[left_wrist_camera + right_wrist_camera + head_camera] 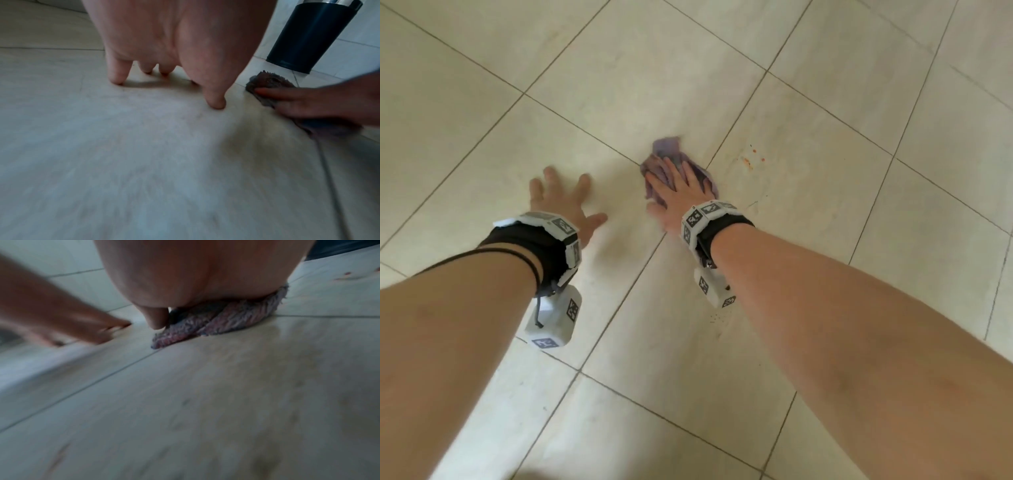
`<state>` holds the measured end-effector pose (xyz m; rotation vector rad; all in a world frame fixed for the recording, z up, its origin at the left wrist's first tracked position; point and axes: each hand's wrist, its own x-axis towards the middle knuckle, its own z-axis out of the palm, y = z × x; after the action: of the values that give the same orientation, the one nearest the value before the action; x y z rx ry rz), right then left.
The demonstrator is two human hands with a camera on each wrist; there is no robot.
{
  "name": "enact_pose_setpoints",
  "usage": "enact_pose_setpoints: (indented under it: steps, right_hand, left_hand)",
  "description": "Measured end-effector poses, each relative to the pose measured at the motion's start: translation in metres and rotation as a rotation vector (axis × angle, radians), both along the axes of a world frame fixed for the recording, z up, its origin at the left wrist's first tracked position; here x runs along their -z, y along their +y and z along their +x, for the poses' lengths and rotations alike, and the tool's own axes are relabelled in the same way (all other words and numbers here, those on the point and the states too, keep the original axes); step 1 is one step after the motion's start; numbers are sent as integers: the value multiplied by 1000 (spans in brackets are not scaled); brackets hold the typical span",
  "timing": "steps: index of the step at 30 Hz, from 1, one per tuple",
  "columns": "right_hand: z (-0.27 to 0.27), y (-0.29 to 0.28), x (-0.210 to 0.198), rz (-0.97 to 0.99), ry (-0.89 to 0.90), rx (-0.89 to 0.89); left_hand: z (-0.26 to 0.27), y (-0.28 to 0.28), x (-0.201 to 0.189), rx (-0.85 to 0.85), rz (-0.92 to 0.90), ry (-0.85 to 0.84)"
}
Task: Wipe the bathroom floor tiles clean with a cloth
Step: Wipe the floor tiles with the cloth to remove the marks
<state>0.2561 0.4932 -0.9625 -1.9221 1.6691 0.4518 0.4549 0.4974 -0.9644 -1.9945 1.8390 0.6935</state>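
Observation:
A crumpled purple cloth (667, 150) lies on the pale floor tiles (619, 85) near a grout crossing. My right hand (676, 186) presses flat on it with straight fingers; the right wrist view shows the cloth (216, 321) squeezed under the palm. My left hand (561, 198) rests to the left of it on bare tile, its fingers spread and the fingertips (117, 79) touching the floor. Small orange-red spots (751, 159) mark the tile just right of the cloth. From the left wrist view the cloth (267, 82) lies under the right hand's fingers (287, 95).
A dark cylindrical object (308, 37) stands on the floor beyond the cloth. Faint dark specks (717, 317) lie on the tile beside my right forearm. Grey grout lines (619, 308) cross the floor around both hands.

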Motion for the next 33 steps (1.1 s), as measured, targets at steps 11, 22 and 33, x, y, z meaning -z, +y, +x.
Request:
enact_pose_setpoints:
  steps: [11,22,33]
  right_hand:
    - [39,72,-20,24,62,-256]
    - [68,190,-8,44,-37,-549]
    - [-31,65,-13,70,103,-126]
  left_hand:
    - [24,102,-5,-20,66,-65]
    - [71,186,-3,-321,32,-23]
    - [38,175,-4,-381,70,-41]
